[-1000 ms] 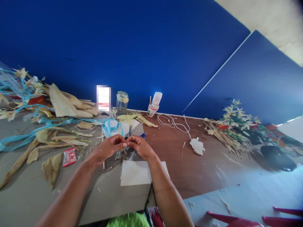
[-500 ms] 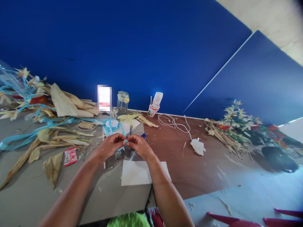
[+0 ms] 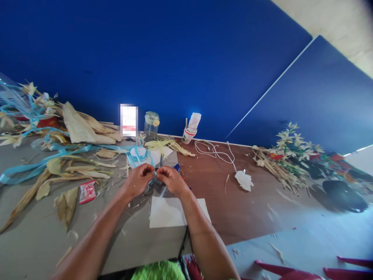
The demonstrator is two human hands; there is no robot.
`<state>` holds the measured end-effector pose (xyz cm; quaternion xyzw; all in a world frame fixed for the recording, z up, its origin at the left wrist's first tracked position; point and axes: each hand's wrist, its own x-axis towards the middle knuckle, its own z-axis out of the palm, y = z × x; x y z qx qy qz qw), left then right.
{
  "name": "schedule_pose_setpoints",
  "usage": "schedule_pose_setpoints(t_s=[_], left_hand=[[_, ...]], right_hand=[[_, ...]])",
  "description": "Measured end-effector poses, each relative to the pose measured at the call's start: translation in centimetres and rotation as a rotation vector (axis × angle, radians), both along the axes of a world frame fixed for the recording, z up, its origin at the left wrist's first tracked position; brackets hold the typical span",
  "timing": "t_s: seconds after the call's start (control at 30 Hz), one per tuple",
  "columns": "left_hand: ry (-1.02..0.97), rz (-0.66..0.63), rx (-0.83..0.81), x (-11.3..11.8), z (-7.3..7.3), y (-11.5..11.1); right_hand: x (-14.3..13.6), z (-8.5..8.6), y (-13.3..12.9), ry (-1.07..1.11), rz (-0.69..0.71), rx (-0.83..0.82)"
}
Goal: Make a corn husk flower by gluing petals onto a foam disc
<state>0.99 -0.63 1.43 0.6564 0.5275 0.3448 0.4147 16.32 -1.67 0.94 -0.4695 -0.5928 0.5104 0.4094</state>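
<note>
Near the middle of the table, my left hand (image 3: 142,179) and my right hand (image 3: 171,179) meet at their fingertips, both pinched closed. Between them is a small piece of light blue ribbon (image 3: 154,175), partly hidden by the fingers. Just behind the hands stands a spool of light blue ribbon (image 3: 138,154), with a small pale flower shape above it. White paper (image 3: 166,213) lies under and in front of my right forearm. A dark blue object (image 3: 176,167) shows beside my right hand.
Dried husks (image 3: 84,128), blue ribbon (image 3: 32,171) and a red packet (image 3: 87,192) lie left. A jar (image 3: 151,126) and cup (image 3: 189,134) stand at the back. Rightward are a white cable (image 3: 215,152), crumpled tissue (image 3: 244,180) and white flowers (image 3: 288,142).
The fingertips have shifted slightly, and the ribbon between them shows less clearly. Both hands stay close together in nearly the same place.
</note>
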Motion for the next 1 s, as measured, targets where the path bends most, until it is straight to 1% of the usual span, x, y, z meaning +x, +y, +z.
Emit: schedule_pose_setpoints(t_s=[0.17,0.3,0.43,0.57,0.67,0.83,0.93,1.0], left_hand=[[0.038,0.017,0.057,0.25,0.24,-0.19],[0.059,0.036,0.05,0.45,0.37,-0.33],[0.095,0.047,0.077,0.63,0.61,-0.5],[0.089,0.043,0.064,0.63,0.83,-0.53],[0.072,0.045,0.061,0.46,0.72,-0.38],[0.011,0.053,0.124,0.11,0.13,-0.05],[-0.026,0.046,0.072,0.04,0.2,-0.08],[0.02,0.044,0.031,0.03,0.47,-0.16]], right_hand=[[0.13,-0.15,0.11,0.028,0.012,-0.014],[0.16,-0.18,0.15,0.028,0.005,-0.026],[-0.01,-0.12,0.08,0.046,-0.012,-0.021],[-0.19,-0.09,0.0,0.057,-0.034,-0.012],[-0.25,-0.12,0.02,0.085,-0.029,-0.032],[-0.21,-0.01,0.0,0.075,-0.04,-0.011],[-0.13,0.3,-0.13,0.043,-0.054,-0.002],[-0.05,0.52,-0.19,0.013,-0.068,0.008]])
